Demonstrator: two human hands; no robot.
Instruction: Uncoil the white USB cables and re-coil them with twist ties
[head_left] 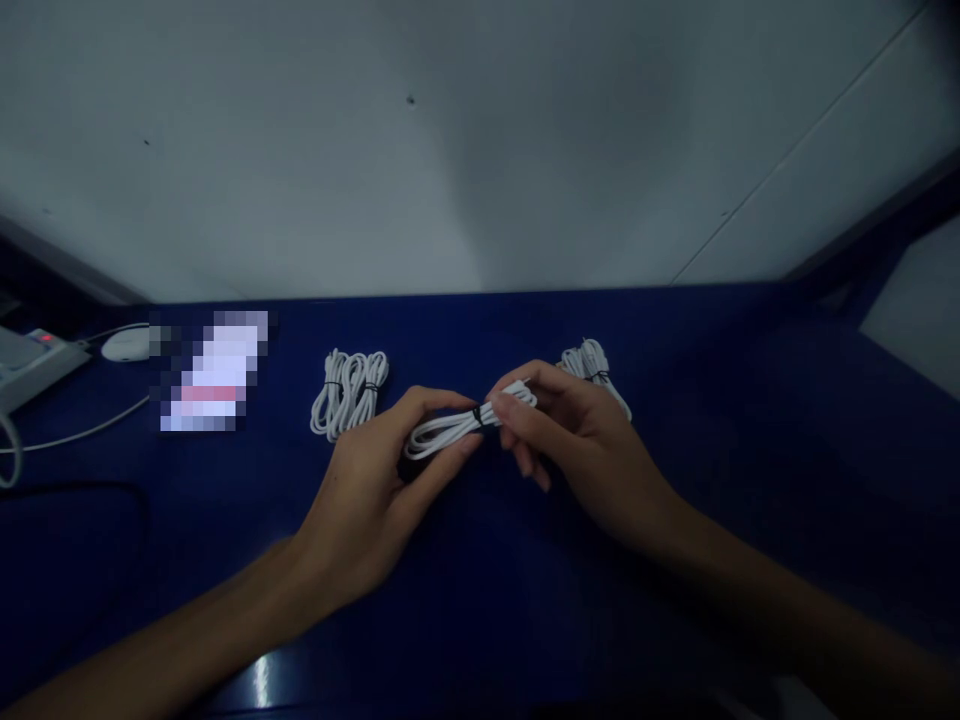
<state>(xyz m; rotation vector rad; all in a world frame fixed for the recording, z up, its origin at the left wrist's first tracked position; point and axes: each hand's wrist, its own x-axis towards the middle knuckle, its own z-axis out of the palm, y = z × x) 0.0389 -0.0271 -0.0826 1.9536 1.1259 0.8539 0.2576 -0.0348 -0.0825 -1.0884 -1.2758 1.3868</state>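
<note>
A coiled white cable with a black tie round its middle is held between both hands above the blue table. My left hand pinches the coil near the tie, thumb below and index finger above. At the coil's right end, my right hand grips it between thumb and fingers, covering part of the loops. Just beyond my left hand lie bundled white cables with black ties. Another tied white cable bundle lies behind my right hand, which partly hides it.
On the left of the blue table lies a phone-like lit rectangle, blurred by pixelation. Beside it are a white rounded device with a cord and a power strip with a red light. A pale wall rises behind the table.
</note>
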